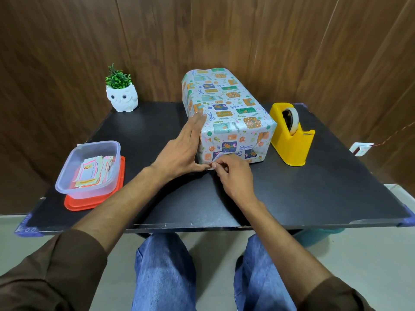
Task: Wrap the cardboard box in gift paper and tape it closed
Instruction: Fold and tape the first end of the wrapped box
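The box (226, 108), covered in pale gift paper printed with colourful presents, lies lengthwise in the middle of the black table (314, 194). My left hand (182, 151) presses flat with straight fingers against the box's left side near its front corner. My right hand (233, 176) pinches the small folded paper flap (216, 158) at the bottom of the box's near end. A yellow tape dispenser (290, 134) with a roll of pale tape stands just right of the box.
A clear plastic container (89, 169) with paper slips sits on a red lid (94, 198) at the front left. A white owl pot (122, 98) with a green plant stands at the back left. A wooden wall rises behind the table.
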